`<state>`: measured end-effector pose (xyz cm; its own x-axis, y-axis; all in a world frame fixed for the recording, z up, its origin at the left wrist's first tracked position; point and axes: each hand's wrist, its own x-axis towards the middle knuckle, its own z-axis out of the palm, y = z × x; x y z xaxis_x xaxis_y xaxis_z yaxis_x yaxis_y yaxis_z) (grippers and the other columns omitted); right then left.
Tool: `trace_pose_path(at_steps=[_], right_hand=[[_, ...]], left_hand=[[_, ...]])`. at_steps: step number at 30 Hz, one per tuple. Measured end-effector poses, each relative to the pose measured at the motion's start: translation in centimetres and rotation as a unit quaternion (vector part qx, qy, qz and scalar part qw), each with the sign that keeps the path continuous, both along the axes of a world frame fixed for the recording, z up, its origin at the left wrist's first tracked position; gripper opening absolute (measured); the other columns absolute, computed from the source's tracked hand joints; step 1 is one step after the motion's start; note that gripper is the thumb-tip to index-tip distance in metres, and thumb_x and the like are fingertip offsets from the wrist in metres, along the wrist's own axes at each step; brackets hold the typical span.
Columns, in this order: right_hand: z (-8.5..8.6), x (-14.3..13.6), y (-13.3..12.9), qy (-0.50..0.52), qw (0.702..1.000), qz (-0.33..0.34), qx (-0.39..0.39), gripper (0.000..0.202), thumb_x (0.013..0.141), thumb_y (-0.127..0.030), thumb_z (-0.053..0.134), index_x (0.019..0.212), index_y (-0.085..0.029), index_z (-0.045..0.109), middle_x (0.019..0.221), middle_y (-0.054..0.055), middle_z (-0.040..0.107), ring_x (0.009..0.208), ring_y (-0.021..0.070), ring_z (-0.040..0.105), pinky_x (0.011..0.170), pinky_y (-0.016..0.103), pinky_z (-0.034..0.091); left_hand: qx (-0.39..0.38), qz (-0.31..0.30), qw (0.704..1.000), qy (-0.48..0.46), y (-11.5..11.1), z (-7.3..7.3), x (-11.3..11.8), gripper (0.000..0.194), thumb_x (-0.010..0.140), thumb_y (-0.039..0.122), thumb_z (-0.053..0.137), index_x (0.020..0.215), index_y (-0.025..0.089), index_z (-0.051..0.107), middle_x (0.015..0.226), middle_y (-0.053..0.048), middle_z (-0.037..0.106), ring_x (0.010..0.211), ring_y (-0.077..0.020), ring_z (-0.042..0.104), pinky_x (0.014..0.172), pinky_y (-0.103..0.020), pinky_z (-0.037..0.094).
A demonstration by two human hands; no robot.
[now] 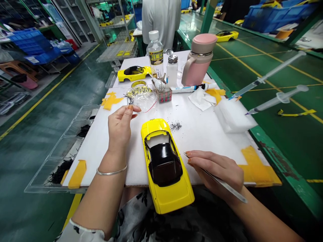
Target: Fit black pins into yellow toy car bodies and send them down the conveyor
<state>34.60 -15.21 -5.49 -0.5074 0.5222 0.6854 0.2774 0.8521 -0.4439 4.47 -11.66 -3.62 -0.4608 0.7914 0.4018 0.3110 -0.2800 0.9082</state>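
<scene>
My left hand [120, 124] is left of centre in the frame, thumb and fingers drawn together in a pinch above the worktop [202, 136]; whether something small sits between the fingertips I cannot tell; my right hand [219, 169], at the lower right, grips a pair of metal tweezers [227, 188], their tips pointing up and left, near the car body but apart from it; the yellow car body [174, 200] with its black roof [165, 151] lies between my hands at the lower centre, its lower end reaching past the worktop's near edge; just right of its upper end is a scatter of black specks [176, 126].

Beyond my left hand are a clear plastic bag [146, 101] and a roll of tape [138, 84]; a second yellow car body [123, 75] stands behind them; at the upper centre are a clear bottle [154, 47], a small jar [172, 74] and a pink mug [198, 69]; two syringes [275, 100] lean on a white block [234, 116] at the right; a clear tray [35, 179] at the left holds black pieces [60, 171]; a person in a grey shirt [161, 22] is at the top.
</scene>
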Motion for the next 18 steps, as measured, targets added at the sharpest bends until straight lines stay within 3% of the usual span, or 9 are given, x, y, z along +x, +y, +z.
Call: trace_pose_path(at_steps=[5,10,18], right_hand=[[-0.28,-0.59,0.48,-0.028,0.999,-0.029,0.022,0.036,0.09,-0.001,0.055,0.118,-0.018,0.07,0.092,0.008,0.077,0.08,0.0184,0.074,0.071,0.029,0.062],[-0.24,-0.81,0.57,-0.08,0.994,-0.052,0.056,0.034,0.088,-0.004,0.048,0.11,-0.011,0.072,0.065,0.002,0.061,0.056,0.0148,0.057,0.05,0.028,0.045],[-0.7,-0.76,0.51,-0.107,0.991,-0.009,0.084,0.032,0.088,-0.005,0.051,0.111,-0.003,0.073,0.066,0.003,0.059,0.057,0.0163,0.053,0.053,0.031,0.041]], left_hand=[[-0.001,0.0,1.0,-0.002,0.02,0.02,-0.02,0.032,0.094,0.049,0.063,0.086,0.022,0.078,0.098,-0.006,0.075,0.098,-0.0191,0.068,0.084,-0.027,0.059],[-0.004,0.001,1.0,0.001,0.02,-0.02,-0.02,0.032,0.094,0.05,0.063,0.086,0.022,0.077,0.098,-0.006,0.075,0.099,-0.0195,0.068,0.085,-0.028,0.059],[-0.003,0.002,1.0,0.002,-0.05,0.09,0.04,0.033,0.093,0.049,0.064,0.087,0.02,0.078,0.098,-0.006,0.074,0.098,-0.0191,0.068,0.085,-0.029,0.059]])
